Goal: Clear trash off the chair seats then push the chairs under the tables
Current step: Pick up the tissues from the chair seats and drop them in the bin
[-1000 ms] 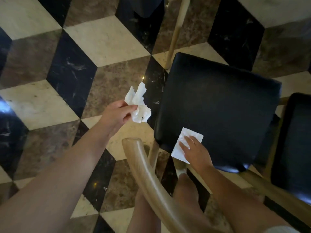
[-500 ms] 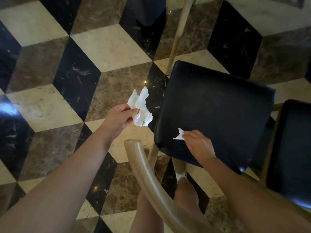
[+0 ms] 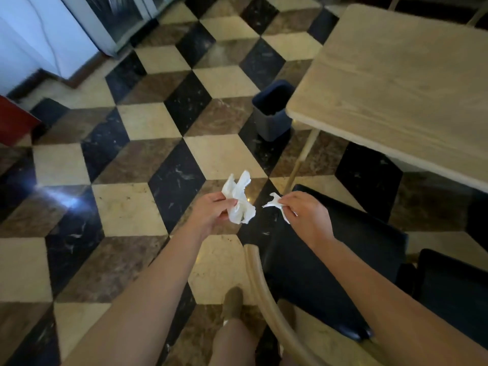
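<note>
Hands (image 3: pixel 211 212) (image 3: pixel 307 215) each pinch crumpled tissue (image 3: pixel 239 200) above chair seat (image 3: pixel 330 260).

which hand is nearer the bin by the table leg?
Right. The right hand, pinching a paper scrap, sits below the bin; the left hand, holding crumpled tissue, is farther left.

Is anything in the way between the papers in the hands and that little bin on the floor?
Nothing visible is. The left hand holds a crumpled napkin, the right hand a smaller scrap. Only bare floor lies between them and the bin, which stands open-topped beside the table corner.
</note>
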`<state>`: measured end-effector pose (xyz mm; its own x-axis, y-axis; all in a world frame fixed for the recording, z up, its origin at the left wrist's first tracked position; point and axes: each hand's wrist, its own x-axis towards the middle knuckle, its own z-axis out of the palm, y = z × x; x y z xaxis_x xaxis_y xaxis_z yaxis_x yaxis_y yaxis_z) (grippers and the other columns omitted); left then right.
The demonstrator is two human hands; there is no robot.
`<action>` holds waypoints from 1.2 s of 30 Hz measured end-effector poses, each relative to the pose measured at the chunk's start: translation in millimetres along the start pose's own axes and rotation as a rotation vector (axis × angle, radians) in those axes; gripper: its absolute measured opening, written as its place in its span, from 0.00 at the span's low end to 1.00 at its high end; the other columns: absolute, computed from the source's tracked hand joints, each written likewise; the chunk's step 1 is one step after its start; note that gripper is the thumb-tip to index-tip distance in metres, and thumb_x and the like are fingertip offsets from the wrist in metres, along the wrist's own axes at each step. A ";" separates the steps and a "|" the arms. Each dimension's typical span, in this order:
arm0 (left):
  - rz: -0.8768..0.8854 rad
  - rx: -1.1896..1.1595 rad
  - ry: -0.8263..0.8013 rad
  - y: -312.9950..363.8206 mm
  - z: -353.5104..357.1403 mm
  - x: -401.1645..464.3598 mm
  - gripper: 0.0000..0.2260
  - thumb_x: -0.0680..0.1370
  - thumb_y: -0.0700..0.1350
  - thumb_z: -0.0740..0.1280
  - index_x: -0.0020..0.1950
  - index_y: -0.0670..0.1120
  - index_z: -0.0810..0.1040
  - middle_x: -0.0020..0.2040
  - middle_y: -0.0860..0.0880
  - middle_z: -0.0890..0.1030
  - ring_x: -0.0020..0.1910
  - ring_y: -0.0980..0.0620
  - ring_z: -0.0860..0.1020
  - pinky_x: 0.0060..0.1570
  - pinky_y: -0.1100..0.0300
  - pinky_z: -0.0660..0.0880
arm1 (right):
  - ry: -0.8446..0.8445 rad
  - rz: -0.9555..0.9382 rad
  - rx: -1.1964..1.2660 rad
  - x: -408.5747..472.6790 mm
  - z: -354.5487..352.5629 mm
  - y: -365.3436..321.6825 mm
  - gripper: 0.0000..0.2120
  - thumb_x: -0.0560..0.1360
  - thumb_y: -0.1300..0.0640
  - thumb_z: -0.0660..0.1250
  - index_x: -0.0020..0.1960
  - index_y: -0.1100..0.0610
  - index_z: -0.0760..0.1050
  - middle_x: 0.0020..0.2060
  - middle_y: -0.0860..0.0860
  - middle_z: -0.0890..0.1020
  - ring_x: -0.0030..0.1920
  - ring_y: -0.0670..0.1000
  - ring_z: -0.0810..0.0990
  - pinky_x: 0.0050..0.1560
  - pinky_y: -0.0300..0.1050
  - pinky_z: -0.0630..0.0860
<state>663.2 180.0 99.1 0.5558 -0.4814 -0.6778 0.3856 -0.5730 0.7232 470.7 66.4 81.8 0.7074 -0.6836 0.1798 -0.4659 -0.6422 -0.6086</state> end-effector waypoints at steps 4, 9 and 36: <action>0.034 0.032 0.011 11.2 -28.9 -13.1 0.13 0.73 0.40 0.71 0.57 0.40 0.79 0.57 0.43 0.79 0.52 0.44 0.80 0.57 0.47 0.77 | 0.013 -0.032 0.002 27.0 -5.9 -43.0 0.06 0.72 0.63 0.69 0.47 0.57 0.82 0.45 0.50 0.84 0.44 0.49 0.80 0.43 0.38 0.74; 0.101 0.042 -0.001 20.0 -83.3 -11.9 0.10 0.73 0.40 0.71 0.53 0.40 0.81 0.54 0.41 0.81 0.51 0.43 0.81 0.57 0.45 0.76 | 0.003 -0.076 0.030 53.5 12.3 -103.5 0.06 0.73 0.63 0.68 0.49 0.59 0.82 0.46 0.53 0.84 0.46 0.50 0.81 0.46 0.45 0.79; 0.188 0.047 -0.049 162.7 -225.4 141.5 0.12 0.73 0.35 0.70 0.55 0.37 0.78 0.54 0.39 0.81 0.51 0.41 0.81 0.48 0.49 0.79 | -0.038 -0.018 -0.043 254.6 128.3 -191.4 0.09 0.76 0.62 0.63 0.51 0.56 0.81 0.51 0.49 0.82 0.54 0.50 0.78 0.49 0.46 0.77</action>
<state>970.6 168.1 150.8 0.5777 -0.6142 -0.5377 0.2427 -0.4997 0.8315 808.2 59.8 144.9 0.7348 -0.6591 0.1605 -0.4752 -0.6690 -0.5715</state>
